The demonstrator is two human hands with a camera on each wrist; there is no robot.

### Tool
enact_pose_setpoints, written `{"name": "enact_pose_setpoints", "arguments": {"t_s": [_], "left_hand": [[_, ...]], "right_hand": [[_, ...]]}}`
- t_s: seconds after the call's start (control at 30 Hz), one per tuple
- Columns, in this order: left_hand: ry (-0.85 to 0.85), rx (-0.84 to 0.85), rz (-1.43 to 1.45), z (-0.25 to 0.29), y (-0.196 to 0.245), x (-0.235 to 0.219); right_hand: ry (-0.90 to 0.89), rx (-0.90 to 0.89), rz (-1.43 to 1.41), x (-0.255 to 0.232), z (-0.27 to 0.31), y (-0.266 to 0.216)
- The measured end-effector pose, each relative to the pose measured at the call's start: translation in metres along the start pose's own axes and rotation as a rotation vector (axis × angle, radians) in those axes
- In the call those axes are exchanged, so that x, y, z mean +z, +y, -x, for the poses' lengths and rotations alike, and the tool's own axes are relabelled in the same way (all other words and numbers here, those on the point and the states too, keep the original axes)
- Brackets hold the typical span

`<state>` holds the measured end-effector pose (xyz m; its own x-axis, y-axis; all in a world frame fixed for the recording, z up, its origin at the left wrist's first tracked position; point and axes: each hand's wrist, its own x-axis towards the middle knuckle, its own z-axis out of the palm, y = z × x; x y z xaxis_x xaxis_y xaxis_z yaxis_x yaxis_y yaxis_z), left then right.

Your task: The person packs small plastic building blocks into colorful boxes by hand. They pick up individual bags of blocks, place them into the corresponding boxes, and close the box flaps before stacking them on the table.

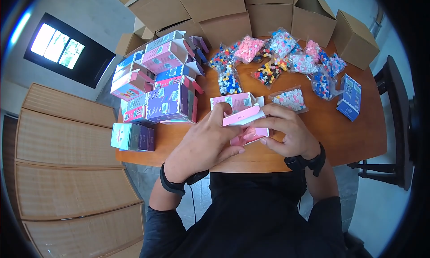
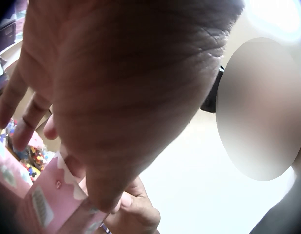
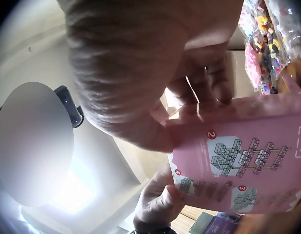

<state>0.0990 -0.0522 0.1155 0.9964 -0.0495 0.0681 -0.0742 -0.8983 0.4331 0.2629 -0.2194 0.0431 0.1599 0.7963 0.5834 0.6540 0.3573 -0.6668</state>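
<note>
Both hands hold a small pink box (image 1: 244,116) near the table's front edge; in the right wrist view the pink box (image 3: 248,161) shows printed brick diagrams on its side. The left hand (image 1: 204,137) grips its left side, thumb low and fingers behind. My right hand (image 1: 291,130) pinches its right end with thumb and fingers, by a white flap. In the left wrist view a scalloped white edge runs along the pink box (image 2: 57,195). Another pink box (image 1: 230,101) lies just behind the hands. A clear bag of pale pieces (image 1: 289,99) is to its right.
Stacked boxes (image 1: 168,101) stand at the left, with a teal box (image 1: 127,136) in front. Bags of coloured pieces (image 1: 268,72) cover the back centre and right. A blue box (image 1: 350,97) stands at the right edge. Cardboard cartons (image 1: 268,20) line the back.
</note>
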Motion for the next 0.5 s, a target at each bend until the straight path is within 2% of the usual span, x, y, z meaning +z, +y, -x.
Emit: {"name": "enact_pose_setpoints", "arguments": {"t_s": [0.1,0.2,0.3,0.4,0.43,0.5], "left_hand": [[-0.002,-0.062,0.080,0.000,0.003,-0.001],[0.112,-0.039,0.053,0.001,-0.009,0.004],[0.259,-0.101,0.392,-0.003,-0.015,0.030],[0.575,-0.098,0.741,-0.006,-0.033,0.075],[0.603,-0.061,0.642,-0.007,-0.037,0.081],[0.521,0.074,0.452,-0.006,-0.047,0.079]], "right_hand": [[-0.010,-0.052,0.083,-0.006,-0.003,-0.004],[0.030,0.148,0.035,-0.007,-0.002,-0.008],[0.207,0.314,-0.252,0.011,0.010,0.012],[0.276,0.271,-0.327,0.011,0.001,0.008],[0.272,0.171,-0.222,0.008,-0.002,0.008],[0.257,-0.027,-0.012,0.001,-0.006,0.011]]}}
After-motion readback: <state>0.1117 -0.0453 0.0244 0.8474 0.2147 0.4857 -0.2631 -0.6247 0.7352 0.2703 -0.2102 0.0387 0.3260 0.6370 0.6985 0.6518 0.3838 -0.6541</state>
